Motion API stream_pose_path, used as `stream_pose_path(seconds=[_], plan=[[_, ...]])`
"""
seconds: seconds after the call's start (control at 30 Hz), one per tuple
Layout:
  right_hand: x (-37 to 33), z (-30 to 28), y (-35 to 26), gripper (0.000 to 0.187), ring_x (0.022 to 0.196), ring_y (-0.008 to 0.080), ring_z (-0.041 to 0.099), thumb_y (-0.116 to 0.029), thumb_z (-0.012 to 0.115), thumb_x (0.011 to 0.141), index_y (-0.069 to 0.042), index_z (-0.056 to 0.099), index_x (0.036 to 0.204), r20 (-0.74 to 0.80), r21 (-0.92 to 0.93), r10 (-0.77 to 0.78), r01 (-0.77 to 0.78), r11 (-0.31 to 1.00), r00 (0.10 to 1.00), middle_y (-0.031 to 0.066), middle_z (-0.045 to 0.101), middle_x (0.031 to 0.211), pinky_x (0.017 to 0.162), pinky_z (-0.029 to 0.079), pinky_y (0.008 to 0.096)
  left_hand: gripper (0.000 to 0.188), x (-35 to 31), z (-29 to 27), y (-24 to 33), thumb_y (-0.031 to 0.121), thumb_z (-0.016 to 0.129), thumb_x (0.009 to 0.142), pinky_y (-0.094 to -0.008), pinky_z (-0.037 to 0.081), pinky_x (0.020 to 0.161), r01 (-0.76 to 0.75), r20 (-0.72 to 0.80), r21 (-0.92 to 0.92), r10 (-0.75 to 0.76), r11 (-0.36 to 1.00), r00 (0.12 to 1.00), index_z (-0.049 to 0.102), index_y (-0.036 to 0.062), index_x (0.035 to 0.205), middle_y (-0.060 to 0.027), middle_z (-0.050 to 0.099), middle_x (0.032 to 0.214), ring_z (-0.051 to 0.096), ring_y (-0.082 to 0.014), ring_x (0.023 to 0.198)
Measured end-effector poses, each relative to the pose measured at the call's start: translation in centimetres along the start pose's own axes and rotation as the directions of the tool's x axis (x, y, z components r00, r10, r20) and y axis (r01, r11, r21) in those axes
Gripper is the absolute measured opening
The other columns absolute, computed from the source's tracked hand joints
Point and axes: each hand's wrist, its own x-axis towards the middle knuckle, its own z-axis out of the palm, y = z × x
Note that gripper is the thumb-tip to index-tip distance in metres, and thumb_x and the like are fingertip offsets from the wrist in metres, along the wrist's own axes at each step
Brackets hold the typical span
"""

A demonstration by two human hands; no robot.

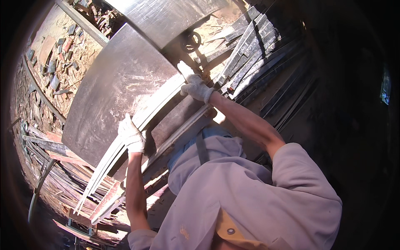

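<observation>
Holds long pale strips between both gloved hands, slanting over a dark, broad bench from lower left to upper right. Grips with the left hand partway along, fingers laid across toward the far side, thumb on the near side. Grips with the right hand close to the upper end, fingers stretched past the far edge, thumb toward the body. Cannot tell the exact number of strips in the grasp, given the glare on the white surfaces. Wears whitish gloves on bare forearms, plus a greyish-mauve shirt open over something yellow-brown underneath.

Shows a scuffed, smeared top on the bench, with a brighter metal sheet just beyond, at the top of the view. Near the right hand, on its far side, includes a dark round ring. Farther right, has long planks lying side by side in sun and shade. To the left, below the bench top, displays scattered offcuts on sawdust-coloured ground; lower down, many thin slats in a loose pile. Fades into deep shadow on the far right.
</observation>
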Motion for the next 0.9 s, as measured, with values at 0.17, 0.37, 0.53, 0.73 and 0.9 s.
stream_pose_path(seconds=[0.17, 0.37, 0.53, 0.73, 0.9], plan=[[0.1, 2.1, -1.8, 0.039, 0.105, 0.0363, 0.064, -0.020, 0.073, 0.073, -0.011, 0.069, 0.110, -0.097, -0.041, 0.022, -0.026, 0.999, 0.995, 0.0201, 0.066, 0.111, 0.087, 0.050, 0.0464, 0.115, 1.4, -0.6, 0.7, 0.033, 0.094, 0.067, -0.0524, 0.034, 0.117, -0.028, -0.017, 0.050, 0.029, 0.998, 0.999, 0.032, -0.0042, 0.157, -0.0195, 0.058, 0.130, 0.053, -0.0379, 0.127], [-0.5, -2.5, -2.9, 0.103, 0.140, 0.0278, 0.056, -0.004, 0.062, 0.075, -0.001, 0.016, 0.167, 0.001, 0.836, 0.271, -0.150, 0.528, 0.963, 0.0242, 0.046, 0.162, 0.090, 0.055, 0.0303, 0.109, -0.1, 1.4, -1.2, 0.032, 0.095, 0.069, -0.0504, 0.039, 0.112, 0.019, 0.052, 0.153, -0.027, 0.988, 0.998, 0.036, 0.0021, 0.155, -0.0203, 0.055, 0.135, 0.051, -0.0382, 0.130], [-2.6, -2.0, -0.2, 0.096, 0.141, 0.0226, 0.055, 0.001, 0.061, 0.079, -0.007, 0.025, 0.167, -0.178, 0.827, 0.295, -0.019, 0.561, 0.939, 0.0206, 0.051, 0.159, 0.093, 0.055, 0.0300, 0.105, 0.8, -0.2, 0.1, 0.024, 0.097, 0.065, -0.0500, 0.041, 0.111, 0.020, 0.111, 0.191, -0.042, 0.981, 0.993, 0.039, 0.0039, 0.151, -0.0202, 0.054, 0.133, 0.051, -0.0385, 0.128], [-4.0, -1.1, 0.1, 0.071, 0.135, 0.0366, 0.058, -0.020, 0.076, 0.083, -0.004, 0.052, 0.148, -0.439, 0.447, 0.227, -0.008, 0.894, 0.870, 0.0216, 0.059, 0.147, 0.115, 0.047, 0.0448, 0.095, 1.2, 0.2, 0.3, 0.020, 0.096, 0.063, -0.0516, 0.042, 0.110, 0.031, 0.127, 0.110, -0.045, 0.993, 0.991, 0.047, 0.0044, 0.143, -0.0199, 0.055, 0.129, 0.052, -0.0395, 0.128], [-3.1, -1.4, -6.6, 0.074, 0.133, 0.0345, 0.054, -0.029, 0.074, 0.079, -0.002, 0.056, 0.145, -0.174, -0.243, -0.343, 0.297, 0.923, 0.923, 0.0174, 0.059, 0.140, 0.120, 0.036, 0.0490, 0.087, 2.6, -0.2, 2.2, 0.024, 0.096, 0.063, -0.0497, 0.045, 0.109, 0.104, 0.199, 0.117, -0.126, 0.988, 0.972, 0.055, 0.0047, 0.138, -0.0191, 0.061, 0.125, 0.055, -0.0388, 0.126]])
